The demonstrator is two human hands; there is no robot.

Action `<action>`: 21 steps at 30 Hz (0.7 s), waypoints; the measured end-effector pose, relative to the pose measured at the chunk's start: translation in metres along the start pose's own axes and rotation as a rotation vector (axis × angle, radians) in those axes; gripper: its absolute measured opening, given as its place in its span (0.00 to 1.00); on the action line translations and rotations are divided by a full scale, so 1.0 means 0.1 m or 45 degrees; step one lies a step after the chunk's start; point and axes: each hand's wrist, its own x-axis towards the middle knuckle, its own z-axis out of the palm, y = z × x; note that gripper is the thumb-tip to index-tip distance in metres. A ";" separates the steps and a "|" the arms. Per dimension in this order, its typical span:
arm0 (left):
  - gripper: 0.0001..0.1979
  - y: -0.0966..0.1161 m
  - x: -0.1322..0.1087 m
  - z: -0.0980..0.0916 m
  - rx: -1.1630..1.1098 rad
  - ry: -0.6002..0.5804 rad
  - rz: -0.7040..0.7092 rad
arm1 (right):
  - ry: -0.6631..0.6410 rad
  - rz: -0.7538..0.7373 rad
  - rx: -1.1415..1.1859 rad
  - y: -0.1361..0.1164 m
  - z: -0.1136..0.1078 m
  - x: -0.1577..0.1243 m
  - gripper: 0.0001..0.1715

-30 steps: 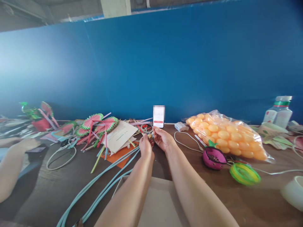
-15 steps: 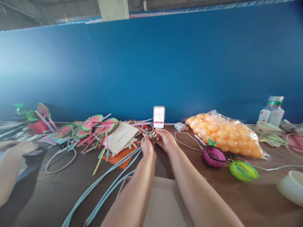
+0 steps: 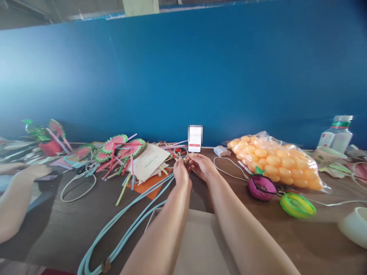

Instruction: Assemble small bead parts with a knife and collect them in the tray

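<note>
My left hand point(image 3: 181, 172) and my right hand point(image 3: 201, 165) meet near the middle of the table. Between their fingertips is a small shiny gold-coloured object point(image 3: 185, 159), too small to name, with the fingers of both hands closed on it. Just behind the hands a phone point(image 3: 195, 139) stands upright with its screen lit. Light blue tubes point(image 3: 129, 214) curve from beside my left hand toward the front edge. Below my forearms lies a grey-beige box or board point(image 3: 200, 236).
Watermelon-pattern paper fans point(image 3: 114, 144), papers point(image 3: 149, 162) and an orange sheet point(image 3: 151, 185) lie left. To the right are a bag of orange balls point(image 3: 278, 162), a purple bowl point(image 3: 261, 188), green rings point(image 3: 298, 205) and a bottle point(image 3: 336, 133). Another person's hands point(image 3: 36, 170) are far left.
The whole view has shifted slightly, with the table's things now a little further right and higher. Both my hands remain together on the small object, their fingers slightly shifted.
</note>
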 end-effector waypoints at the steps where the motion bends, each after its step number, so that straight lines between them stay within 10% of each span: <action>1: 0.07 0.01 -0.01 0.00 0.002 -0.004 0.005 | -0.016 0.013 0.002 -0.01 -0.01 -0.01 0.07; 21: 0.09 -0.02 0.01 0.01 0.099 -0.046 0.209 | -0.101 0.117 -0.077 -0.05 -0.04 0.00 0.09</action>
